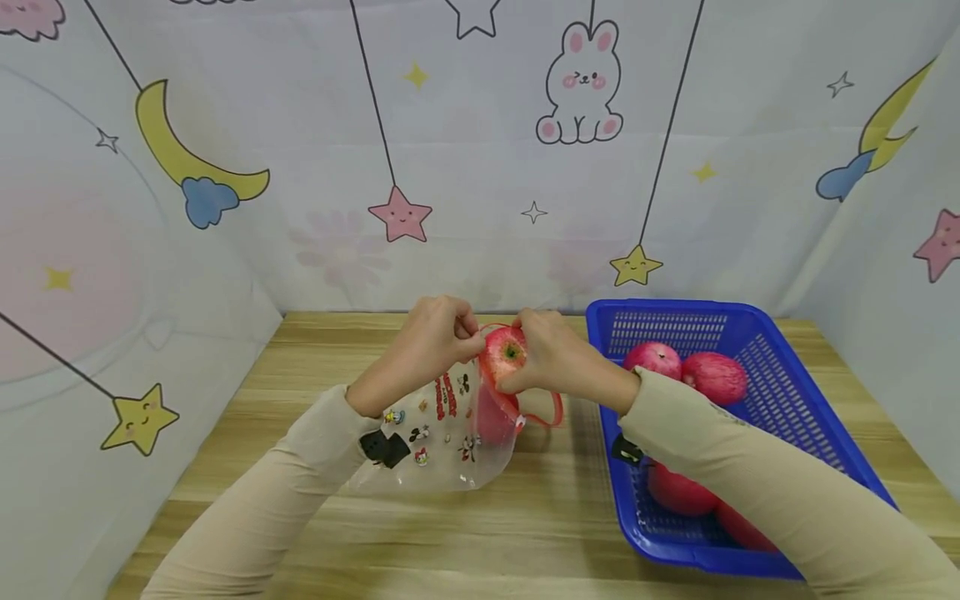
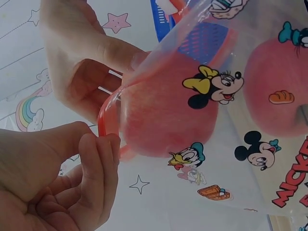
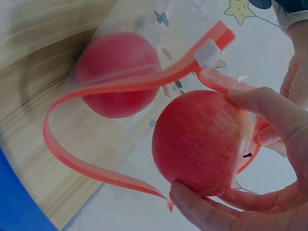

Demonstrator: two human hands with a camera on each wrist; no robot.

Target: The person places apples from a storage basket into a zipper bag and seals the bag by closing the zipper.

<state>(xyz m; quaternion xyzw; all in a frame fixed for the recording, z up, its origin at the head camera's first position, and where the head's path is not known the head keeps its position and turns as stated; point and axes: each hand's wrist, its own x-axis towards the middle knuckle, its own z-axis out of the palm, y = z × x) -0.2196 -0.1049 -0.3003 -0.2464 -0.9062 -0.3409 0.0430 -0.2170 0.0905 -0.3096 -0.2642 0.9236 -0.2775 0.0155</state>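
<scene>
My left hand (image 1: pixel 438 333) pinches the red zip edge of a clear plastic zip bag (image 1: pixel 442 454) printed with cartoon characters. In the right wrist view a white slider (image 3: pixel 208 54) sits on that red zip, and the mouth gapes wide. My right hand (image 1: pixel 558 354) grips a red apple (image 3: pixel 202 142) between thumb and fingers, right at the bag's mouth. Through the film in the left wrist view, the held apple (image 2: pixel 168 106) shows behind the printed side. Another apple (image 3: pixel 120 74) lies inside the bag, lower down.
To the right stands a blue plastic basket (image 1: pixel 817 417) with several red apples (image 1: pixel 714 379) in it, partly hidden under my right sleeve. The wooden table (image 1: pixel 360 542) is backed by a white curtain (image 1: pixel 480 150) with stars, moons and a rabbit.
</scene>
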